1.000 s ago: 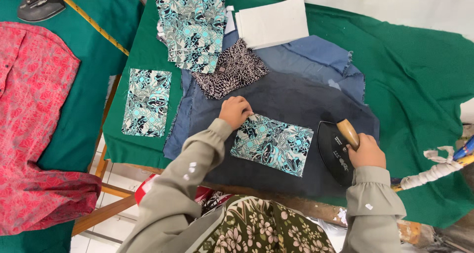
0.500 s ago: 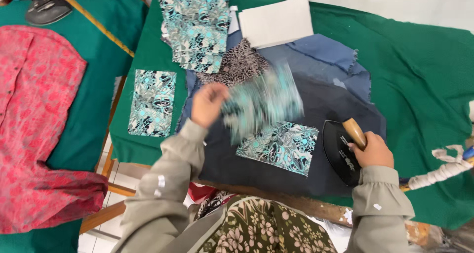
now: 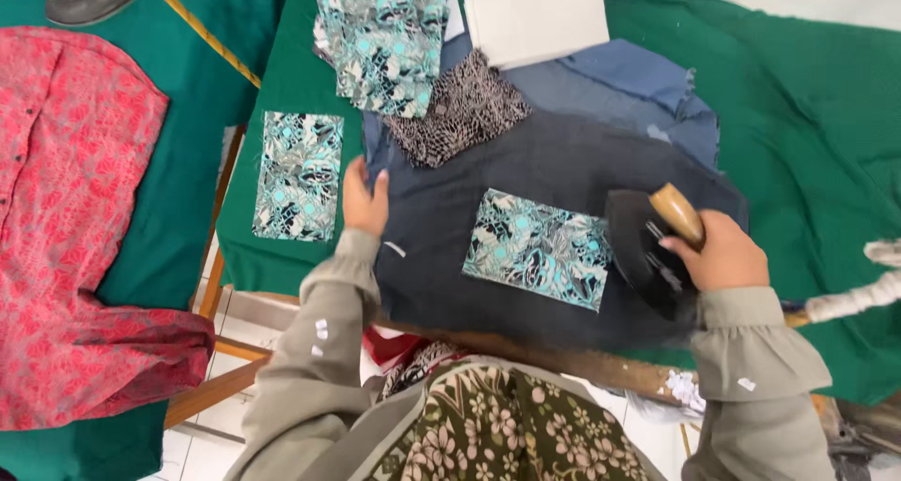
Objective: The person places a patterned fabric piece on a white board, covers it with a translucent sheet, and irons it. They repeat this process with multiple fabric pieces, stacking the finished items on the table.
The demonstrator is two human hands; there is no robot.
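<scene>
Pressing looks partway through, to my eye: one teal-and-black printed rectangle (image 3: 298,176) lies flat and smooth on the green cover at the left edge of the worktop (image 3: 826,143), set aside as if finished, while a second printed rectangle (image 3: 537,248) sits square on the dark pressing cloth (image 3: 526,162) just beside the iron, and a heap of matching printed pieces (image 3: 380,35) waits at the far side, so most of the pile seems left to do. The right hand (image 3: 718,253) has its grip closed round the pale wooden handle of the black iron (image 3: 648,256), which rests tilted on the dark cloth, touching or nearly touching the right end of the second rectangle. The left hand (image 3: 364,198) lies flat and open, holding nothing, its fingers at the dark cloth's left edge, between the two rectangles. The print is a thin woven cotton, crisp-edged and matte. A small brown dotted scrap (image 3: 460,110) with a frayed outline lies between the heap and the dark cloth, blue denim (image 3: 648,91) shows beneath, and a stack of plain white panels (image 3: 540,16) sits beyond. A red patterned garment (image 3: 66,228) sprawls soft and rumpled on the neighbouring green surface.
</scene>
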